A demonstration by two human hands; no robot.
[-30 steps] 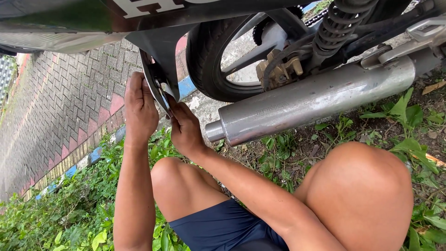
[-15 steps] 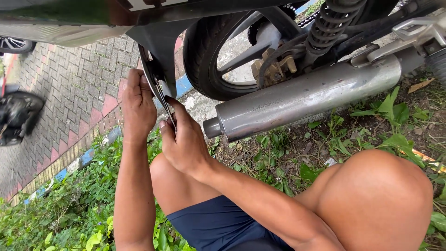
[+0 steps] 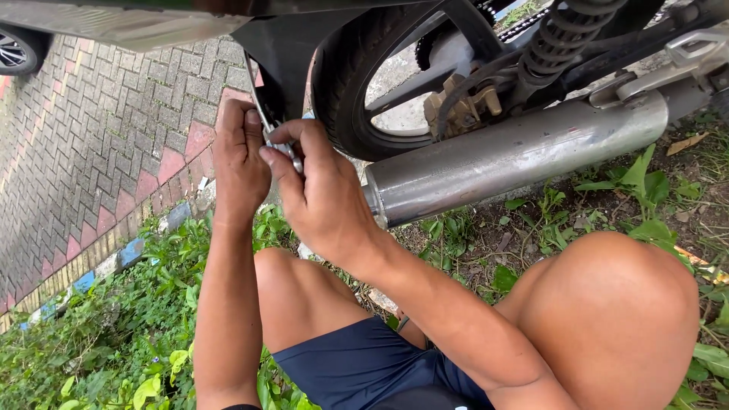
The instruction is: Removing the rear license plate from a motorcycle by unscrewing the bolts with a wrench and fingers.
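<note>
1. Overhead, a motorcycle's rear end is filling the top of the view, its rear wheel sitting over the grass verge beside a brick pavement, so the person is squatting low with both knees drawn up to get under it.
2. Running slantwise just right of the hands, the silver exhaust pipe is leaving only a narrow gap for them.
3. Hanging behind the tyre, the black rear mudguard is what both hands are reaching up to.
4. Bracing from behind, the left hand is curling closed around the mudguard's lower edge, seemingly steadying it.
5. Working in front, the right hand is pinching a small metal fitting at that edge between thumb and fingertips; what kind of part it is, I cannot tell.
</note>
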